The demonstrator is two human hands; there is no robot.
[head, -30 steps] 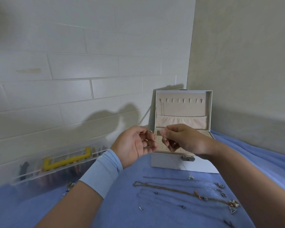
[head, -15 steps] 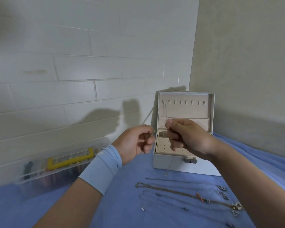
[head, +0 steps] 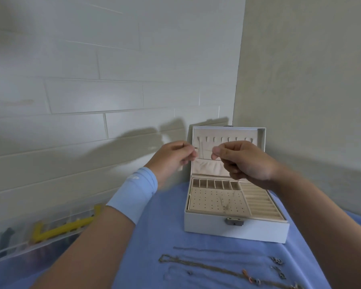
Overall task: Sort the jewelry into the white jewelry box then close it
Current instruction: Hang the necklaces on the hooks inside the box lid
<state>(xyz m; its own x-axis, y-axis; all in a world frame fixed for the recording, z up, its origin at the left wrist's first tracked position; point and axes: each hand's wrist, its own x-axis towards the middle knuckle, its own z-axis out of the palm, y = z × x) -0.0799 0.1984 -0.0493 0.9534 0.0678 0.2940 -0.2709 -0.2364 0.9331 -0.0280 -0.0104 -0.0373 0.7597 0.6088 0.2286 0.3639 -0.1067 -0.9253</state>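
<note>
Nearest, at 5 o'clock, the unsorted pieces lie spread on the blue cloth (head: 154, 247): a gold chain (head: 206, 265), a finer chain (head: 217, 250) just beyond it, and small charms or earrings (head: 277, 261) toward 4 o'clock, too small to tell apart. They lie flat and apart, likely so nothing tangles before its turn.

At 8 o'clock a clear plastic case (head: 61, 228) with a yellow handle sits against the wall, blurred.

Past the chains, toward 4 o'clock, stands the white jewelry box (head: 236, 228). Its lid is upright, so the hook row (head: 227, 139) faces the person. The perforated earring panel (head: 215, 201) and ring rolls (head: 261, 203) lie exposed below.

In front of the lid, near centre, both hands are raised. The left grip (head: 171, 157) pinches one end of a thin necklace (head: 205, 150). The right grip (head: 244, 161) pinches it farther along, with the other fingers curled in. The strand runs taut between them, seemingly ready to hang on a hook. Whether its loop dangles down to the panel is too faint to tell.
</note>
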